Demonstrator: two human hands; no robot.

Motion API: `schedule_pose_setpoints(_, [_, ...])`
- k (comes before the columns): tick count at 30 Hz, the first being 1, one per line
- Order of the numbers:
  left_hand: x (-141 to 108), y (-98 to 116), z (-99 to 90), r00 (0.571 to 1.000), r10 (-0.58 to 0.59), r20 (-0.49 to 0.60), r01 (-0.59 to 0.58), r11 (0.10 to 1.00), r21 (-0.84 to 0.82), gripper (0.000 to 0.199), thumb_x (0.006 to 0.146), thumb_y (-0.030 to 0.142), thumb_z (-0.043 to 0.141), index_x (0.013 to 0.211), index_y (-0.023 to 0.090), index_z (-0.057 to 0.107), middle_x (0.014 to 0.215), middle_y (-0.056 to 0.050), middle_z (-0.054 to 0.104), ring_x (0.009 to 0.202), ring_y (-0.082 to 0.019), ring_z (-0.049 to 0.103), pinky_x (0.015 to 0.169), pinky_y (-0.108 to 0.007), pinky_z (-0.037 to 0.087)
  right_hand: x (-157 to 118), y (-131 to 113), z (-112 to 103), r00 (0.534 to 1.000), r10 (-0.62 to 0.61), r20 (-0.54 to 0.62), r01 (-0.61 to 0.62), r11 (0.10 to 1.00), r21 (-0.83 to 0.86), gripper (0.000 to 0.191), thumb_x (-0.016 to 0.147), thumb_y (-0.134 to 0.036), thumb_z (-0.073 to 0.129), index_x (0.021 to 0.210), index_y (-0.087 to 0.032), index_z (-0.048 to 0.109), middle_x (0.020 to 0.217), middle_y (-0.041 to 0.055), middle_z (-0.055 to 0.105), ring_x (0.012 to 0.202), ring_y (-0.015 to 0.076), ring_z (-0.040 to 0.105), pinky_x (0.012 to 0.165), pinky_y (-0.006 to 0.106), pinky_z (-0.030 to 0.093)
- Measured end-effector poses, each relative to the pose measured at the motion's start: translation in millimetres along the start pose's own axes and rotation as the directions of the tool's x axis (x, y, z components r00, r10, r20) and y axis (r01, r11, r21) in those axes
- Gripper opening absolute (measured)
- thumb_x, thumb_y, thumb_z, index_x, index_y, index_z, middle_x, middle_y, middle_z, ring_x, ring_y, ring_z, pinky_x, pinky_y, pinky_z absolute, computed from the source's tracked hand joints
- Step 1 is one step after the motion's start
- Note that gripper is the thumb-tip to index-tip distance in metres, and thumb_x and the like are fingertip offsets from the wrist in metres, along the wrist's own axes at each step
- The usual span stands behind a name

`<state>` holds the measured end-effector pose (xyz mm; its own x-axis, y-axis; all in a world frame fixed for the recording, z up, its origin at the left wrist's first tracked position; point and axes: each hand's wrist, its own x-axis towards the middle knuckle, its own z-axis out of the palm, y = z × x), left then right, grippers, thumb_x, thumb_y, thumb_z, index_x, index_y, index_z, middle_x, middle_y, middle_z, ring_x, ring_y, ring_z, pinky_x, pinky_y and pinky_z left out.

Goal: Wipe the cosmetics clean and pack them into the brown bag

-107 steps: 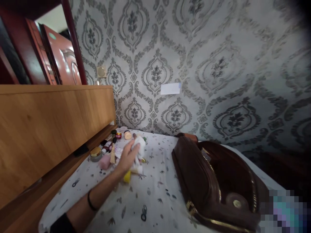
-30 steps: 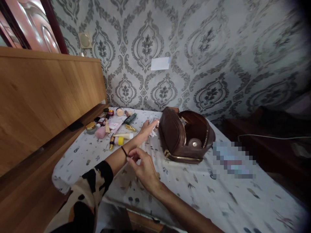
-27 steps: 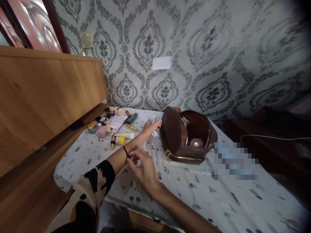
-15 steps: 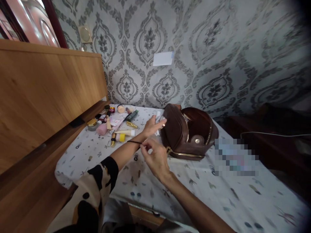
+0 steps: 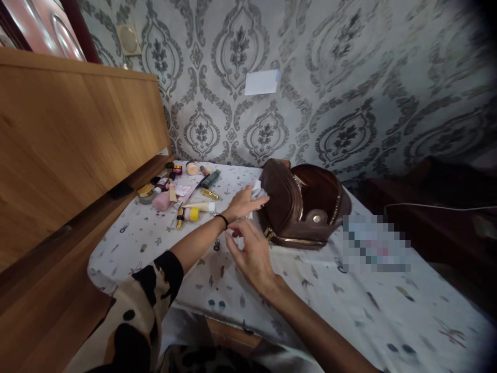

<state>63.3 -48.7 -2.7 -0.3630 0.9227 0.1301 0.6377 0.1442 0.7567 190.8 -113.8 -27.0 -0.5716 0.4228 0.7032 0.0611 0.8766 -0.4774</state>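
Near edge: patterned sleeve (image 5: 134, 313) on the left arm, lower left of the frame; white printed cloth (image 5: 310, 311) spread under everything on the surface.

Right hand (image 5: 254, 254), just below centre: loosely curled, thumb and index tips slightly apart, just beside the black band (image 5: 224, 219) on the left wrist. Contact between tips and band: cannot tell.

Left hand (image 5: 244, 203), centre: palm down, fingers extended toward the bag (image 5: 280, 204). White wad (image 5: 256, 188) shows behind this hand, between it and the bag; grip on the wad cannot be told, fingers hide the contact. Band sits around the wrist.

Bag, right of centre: brown, upright, top unzipped and gaping, gold zip along the lower front. Pixelated patch (image 5: 376, 246) to its right; content unreadable.

Left of centre, cosmetics lying in a loose group, near to far: gold-and-black tube (image 5: 179, 218); yellow-capped bottle (image 5: 193, 214), beside it; cream tube (image 5: 204, 206); pink piece (image 5: 160, 201); gold-lidded jar (image 5: 146, 194); gold stick (image 5: 210, 194); green tube (image 5: 212, 179); 1 small red jar (image 5: 177, 169) and 1 pale round pot (image 5: 191, 168) at the back.

Far: wood panel (image 5: 73, 119), left; patterned wall (image 5: 349, 77) behind, bearing 1 white card (image 5: 262, 82), upper centre.
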Motion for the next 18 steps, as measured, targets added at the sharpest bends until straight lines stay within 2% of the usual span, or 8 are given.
schedule_pose_setpoints(3, [0, 2, 0.9, 1.0, -0.011, 0.011, 0.011, 1.0, 0.007, 0.04, 0.082, 0.056, 0.06, 0.099, 0.02, 0.056, 0.099, -0.01, 0.069, 0.096, -0.027, 0.064, 0.086, -0.036, 0.048, -9, -25, 1, 0.985, -0.171, -0.003, 0.171, 0.985, -0.018, 0.037, 0.094, -0.023, 0.051, 0.129, -0.014, 0.052, 0.129, 0.0184, 0.061, 0.121, 0.0301, 0.055, 0.098, 0.05, 0.047])
schedule_pose_setpoints(5, [0, 1, 1.0, 1.0, -0.009, 0.01, 0.009, 1.0, 0.006, 0.04, 0.083, 0.055, 0.06, 0.1, 0.02, 0.056, 0.1, -0.01, 0.069, 0.096, -0.027, 0.064, 0.086, -0.036, 0.049, -22, -50, -1, 0.932, -0.349, 0.1, 0.332, 0.931, 0.154, 0.043, 0.097, -0.019, 0.041, 0.14, -0.014, 0.042, 0.139, 0.0165, 0.056, 0.136, 0.0263, 0.045, 0.111, 0.05, 0.038])
schedule_pose_setpoints(6, [0, 1, 0.6, 1.0, -0.008, 0.007, 0.008, 1.0, 0.005, 0.04, 0.083, 0.055, 0.06, 0.102, 0.02, 0.056, 0.101, -0.009, 0.069, 0.096, -0.027, 0.064, 0.085, -0.036, 0.049, -28, -62, -2, 0.885, -0.44, 0.15, 0.384, 0.874, 0.298, 0.043, 0.099, -0.019, 0.038, 0.142, -0.015, 0.04, 0.136, 0.0134, 0.06, 0.134, 0.0217, 0.048, 0.112, 0.043, 0.04])
schedule_pose_setpoints(8, [0, -1, -1.1, 1.0, -0.001, -0.002, 0.001, 1.0, -0.001, 0.041, 0.084, 0.055, 0.058, 0.104, 0.019, 0.056, 0.101, -0.009, 0.069, 0.096, -0.026, 0.064, 0.085, -0.035, 0.049, -37, -80, -5, 0.847, -0.506, 0.164, 0.357, 0.77, 0.529, 0.04, 0.102, -0.024, 0.037, 0.141, -0.017, 0.042, 0.112, 0.0055, 0.073, 0.109, 0.0126, 0.065, 0.103, 0.028, 0.048])
schedule_pose_setpoints(10, [-2, -2, -4.0, 1.0, 0.009, -0.016, -0.009, 1.0, -0.005, 0.042, 0.086, 0.056, 0.056, 0.106, 0.019, 0.056, 0.1, -0.009, 0.069, 0.096, -0.026, 0.064, 0.085, -0.035, 0.049, -37, -82, -7, 0.899, -0.41, 0.157, 0.254, 0.778, 0.574, 0.034, 0.101, -0.027, 0.043, 0.132, -0.02, 0.053, 0.095, 0.0021, 0.076, 0.088, 0.0113, 0.07, 0.088, 0.023, 0.054])
schedule_pose_setpoints(13, [-7, 1, -8.8, 0.999, 0.037, -0.039, -0.037, 0.999, 0.009, 0.043, 0.088, 0.056, 0.053, 0.107, 0.018, 0.056, 0.097, -0.009, 0.069, 0.093, -0.025, 0.064, 0.084, -0.035, 0.049, -20, -57, -6, 0.992, -0.065, 0.108, 0.01, 0.895, 0.446, 0.021, 0.097, -0.024, 0.051, 0.11, -0.02, 0.066, 0.092, 0.0043, 0.074, 0.078, 0.0137, 0.068, 0.07, 0.024, 0.055])
schedule_pose_setpoints(15, [-11, 6, -10.8, 0.997, 0.064, -0.046, -0.062, 0.997, 0.037, 0.042, 0.089, 0.055, 0.054, 0.108, 0.018, 0.055, 0.098, -0.009, 0.068, 0.095, -0.025, 0.064, 0.085, -0.035, 0.049, -5, -33, -4, 0.995, 0.102, -0.009, -0.093, 0.937, 0.337, 0.017, 0.093, -0.023, 0.054, 0.103, -0.019, 0.068, 0.088, 0.0049, 0.07, 0.072, 0.0145, 0.064, 0.064, 0.025, 0.053])
schedule_pose_setpoints(18, [-18, 14, -11.3, 0.995, 0.09, -0.035, -0.086, 0.991, 0.105, 0.042, 0.086, 0.053, 0.059, 0.112, 0.019, 0.054, 0.103, -0.009, 0.065, 0.101, -0.027, 0.062, 0.089, -0.038, 0.047, 9, -8, -2, 0.987, 0.147, -0.069, -0.126, 0.96, 0.251, 0.019, 0.091, -0.024, 0.058, 0.106, -0.02, 0.069, 0.086, 0.0042, 0.065, 0.068, 0.0144, 0.059, 0.063, 0.027, 0.052])
